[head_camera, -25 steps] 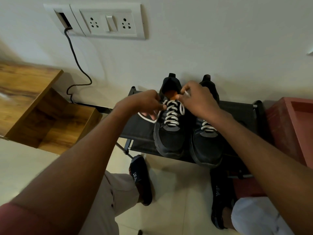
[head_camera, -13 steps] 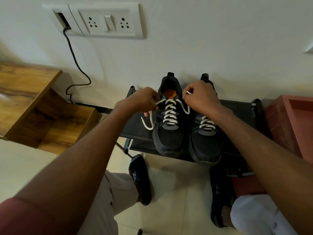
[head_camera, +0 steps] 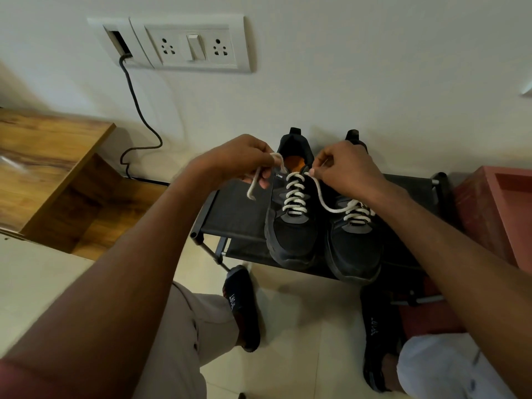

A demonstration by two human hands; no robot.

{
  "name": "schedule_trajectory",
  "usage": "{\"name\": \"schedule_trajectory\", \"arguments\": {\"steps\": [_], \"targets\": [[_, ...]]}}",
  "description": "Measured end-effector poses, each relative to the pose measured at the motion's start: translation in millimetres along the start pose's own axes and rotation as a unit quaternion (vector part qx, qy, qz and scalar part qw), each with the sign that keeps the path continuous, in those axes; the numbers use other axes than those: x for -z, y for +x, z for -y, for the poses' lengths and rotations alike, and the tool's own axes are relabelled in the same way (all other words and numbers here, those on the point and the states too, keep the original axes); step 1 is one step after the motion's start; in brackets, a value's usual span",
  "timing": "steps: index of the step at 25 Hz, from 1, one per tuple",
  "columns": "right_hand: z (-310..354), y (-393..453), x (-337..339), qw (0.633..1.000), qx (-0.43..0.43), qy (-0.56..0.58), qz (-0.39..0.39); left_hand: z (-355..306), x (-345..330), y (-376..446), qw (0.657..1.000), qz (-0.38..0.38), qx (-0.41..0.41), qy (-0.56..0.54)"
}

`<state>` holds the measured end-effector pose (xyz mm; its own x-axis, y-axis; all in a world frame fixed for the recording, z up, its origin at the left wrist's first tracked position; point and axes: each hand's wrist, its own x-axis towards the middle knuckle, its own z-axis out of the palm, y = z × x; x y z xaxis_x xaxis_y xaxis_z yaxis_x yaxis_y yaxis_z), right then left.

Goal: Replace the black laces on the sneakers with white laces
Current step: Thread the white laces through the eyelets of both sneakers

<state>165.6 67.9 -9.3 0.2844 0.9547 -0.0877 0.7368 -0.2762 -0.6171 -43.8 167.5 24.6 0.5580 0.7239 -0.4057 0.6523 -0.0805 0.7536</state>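
Both arms outstretched, left hand [head_camera: 239, 159] and right hand [head_camera: 345, 168] each curled, pinching.

1. We see a plain pale wall [head_camera: 345, 67] filling the upper part of the view.
2. On it we find a white switch plate [head_camera: 190, 44] with two sockets and a rocker switch between them.
3. Beside it on the left, a dark cable [head_camera: 138, 110] leaves a smaller plate and snakes down the wall to the floor.
4. At the left we note a wooden cabinet [head_camera: 51, 174] with a lighter top and darker side.
5. Against the wall stands a low black rack [head_camera: 236, 217] with a fabric shelf and metal tube frame.
6. At the right edge we see a reddish box [head_camera: 495, 211].
7. The floor [head_camera: 302, 326] is pale glossy tile, softly lit.
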Motion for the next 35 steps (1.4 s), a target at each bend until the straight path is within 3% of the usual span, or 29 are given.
{"name": "schedule_trajectory", "arguments": {"steps": [4, 7, 9, 12, 16, 19, 21, 24, 35], "targets": [[4, -3, -4, 0.991, -0.031, -0.116, 0.057, -14, 3, -13, 0.995, -0.05, -0.037, -0.082], [24, -12, 19, 0.99, -0.036, -0.136, 0.018, -32, 12, -31, 0.974, -0.083, -0.098, -0.186], [42, -19, 40, 1.0, -0.024, 0.005, -0.005, -49, 16, -44, 0.95, -0.073, -0.161, -0.259], [66, -30, 65, 0.971, -0.026, 0.239, -0.001, -72, 21, -59, 0.926, -0.025, -0.218, -0.306], [71, -34, 79, 0.948, 0.047, 0.297, -0.109, -87, 23, -70, 0.932, 0.009, -0.239, -0.274], [82, -35, 90, 0.902, 0.071, 0.368, -0.216, -91, 15, -67, 0.95, -0.126, -0.245, -0.147], [94, -34, 100, 0.872, 0.115, 0.396, -0.264, -92, 10, -60, 0.938, -0.233, -0.242, -0.081], [111, -33, 111, 0.849, 0.174, 0.409, -0.286, -96, 10, -53, 0.917, -0.311, -0.228, -0.103], [123, -16, 94, 0.859, 0.196, 0.392, -0.264, -100, -4, -51, 0.905, -0.195, -0.254, -0.28]]}}
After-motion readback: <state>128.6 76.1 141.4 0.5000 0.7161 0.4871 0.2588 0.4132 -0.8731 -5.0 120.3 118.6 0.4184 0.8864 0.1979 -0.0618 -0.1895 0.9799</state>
